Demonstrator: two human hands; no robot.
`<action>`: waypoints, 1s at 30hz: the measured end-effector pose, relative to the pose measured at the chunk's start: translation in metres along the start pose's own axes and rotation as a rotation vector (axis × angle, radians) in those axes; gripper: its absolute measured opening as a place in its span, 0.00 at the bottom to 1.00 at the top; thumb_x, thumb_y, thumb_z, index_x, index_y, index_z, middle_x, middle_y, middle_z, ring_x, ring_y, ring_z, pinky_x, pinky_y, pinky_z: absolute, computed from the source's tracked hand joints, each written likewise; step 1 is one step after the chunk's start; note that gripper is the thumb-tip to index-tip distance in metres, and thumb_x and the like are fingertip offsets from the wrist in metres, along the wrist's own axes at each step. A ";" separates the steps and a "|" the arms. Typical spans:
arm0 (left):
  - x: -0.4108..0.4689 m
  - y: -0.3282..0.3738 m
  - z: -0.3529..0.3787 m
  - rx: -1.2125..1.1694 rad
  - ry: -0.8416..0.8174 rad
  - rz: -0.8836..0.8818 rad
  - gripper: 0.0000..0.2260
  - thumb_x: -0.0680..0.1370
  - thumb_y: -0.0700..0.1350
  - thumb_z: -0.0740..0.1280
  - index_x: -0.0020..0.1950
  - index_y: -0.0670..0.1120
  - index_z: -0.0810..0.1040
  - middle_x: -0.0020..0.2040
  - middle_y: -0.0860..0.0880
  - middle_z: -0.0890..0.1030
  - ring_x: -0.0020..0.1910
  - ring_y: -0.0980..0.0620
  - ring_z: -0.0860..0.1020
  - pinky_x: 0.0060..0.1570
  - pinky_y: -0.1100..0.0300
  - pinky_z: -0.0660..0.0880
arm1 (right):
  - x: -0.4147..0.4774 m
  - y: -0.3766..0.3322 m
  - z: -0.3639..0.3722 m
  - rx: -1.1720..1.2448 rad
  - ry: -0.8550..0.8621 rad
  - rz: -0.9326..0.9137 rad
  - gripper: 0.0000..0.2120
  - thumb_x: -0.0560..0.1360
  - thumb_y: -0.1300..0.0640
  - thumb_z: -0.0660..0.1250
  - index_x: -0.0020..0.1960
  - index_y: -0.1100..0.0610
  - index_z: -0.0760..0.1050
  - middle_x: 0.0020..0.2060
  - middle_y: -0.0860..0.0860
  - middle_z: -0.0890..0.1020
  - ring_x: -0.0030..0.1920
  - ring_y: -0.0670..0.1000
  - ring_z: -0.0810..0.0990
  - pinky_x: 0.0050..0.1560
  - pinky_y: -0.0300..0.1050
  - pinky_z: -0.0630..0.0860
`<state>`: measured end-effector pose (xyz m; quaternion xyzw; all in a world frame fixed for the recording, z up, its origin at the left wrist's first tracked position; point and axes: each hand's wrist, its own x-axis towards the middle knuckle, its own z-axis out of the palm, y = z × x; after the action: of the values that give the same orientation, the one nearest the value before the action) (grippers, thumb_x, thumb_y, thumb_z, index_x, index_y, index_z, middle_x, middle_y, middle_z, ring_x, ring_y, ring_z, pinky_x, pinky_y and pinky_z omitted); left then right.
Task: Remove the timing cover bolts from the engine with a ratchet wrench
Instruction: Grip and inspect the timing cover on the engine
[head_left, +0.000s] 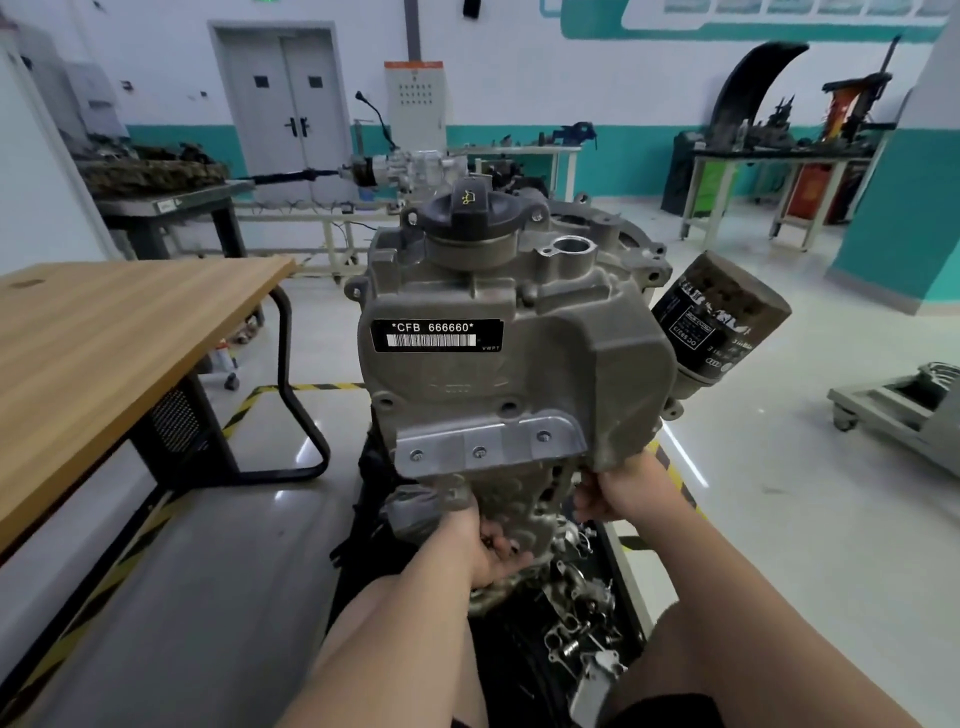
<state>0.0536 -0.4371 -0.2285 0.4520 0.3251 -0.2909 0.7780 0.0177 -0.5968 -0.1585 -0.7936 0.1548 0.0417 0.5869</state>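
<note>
Timing cover bolts (479, 452) (three small silver heads) run in a row across the bright plate low on the grey cast-aluminium timing cover (519, 364), just above both hands. The cover stands upright, long axis vertical, at the middle of the view. The left hand (483, 540) curls its fingers round the bottom edge; the right hand (618, 493) grips the lower right corner, fingers mostly hidden. No ratchet wrench shows.

Wood worktop (104, 322) left. Grey double door (283, 104) on rear wall, cabinet (415, 104) beside it. Cluttered bench (769, 156) far right. Trolley (893, 410) on floor, right. Hazard tape (291, 388) on floor.
</note>
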 end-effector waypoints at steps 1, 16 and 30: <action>0.001 0.000 -0.001 0.009 -0.007 0.011 0.24 0.81 0.61 0.53 0.41 0.41 0.71 0.20 0.49 0.62 0.23 0.52 0.60 0.34 0.42 0.76 | -0.003 0.000 0.003 0.125 -0.058 -0.004 0.18 0.82 0.57 0.53 0.36 0.60 0.70 0.24 0.54 0.79 0.24 0.53 0.79 0.32 0.47 0.81; 0.000 0.013 -0.011 0.120 -0.029 -0.065 0.25 0.82 0.60 0.50 0.39 0.40 0.69 0.23 0.48 0.65 0.25 0.50 0.64 0.49 0.41 0.73 | -0.121 -0.099 -0.011 -0.532 0.473 -0.857 0.33 0.72 0.39 0.67 0.72 0.43 0.58 0.67 0.40 0.66 0.67 0.43 0.66 0.65 0.36 0.68; 0.029 0.004 0.004 0.059 0.121 0.127 0.37 0.77 0.70 0.54 0.31 0.36 0.74 0.26 0.36 0.76 0.28 0.42 0.74 0.44 0.50 0.74 | -0.072 -0.097 -0.034 -0.475 0.684 -0.682 0.29 0.72 0.48 0.71 0.71 0.48 0.68 0.71 0.44 0.69 0.61 0.50 0.76 0.55 0.43 0.72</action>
<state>0.0757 -0.4436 -0.2473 0.5113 0.3335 -0.2226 0.7601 -0.0259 -0.5890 -0.0407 -0.8779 0.0568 -0.3784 0.2877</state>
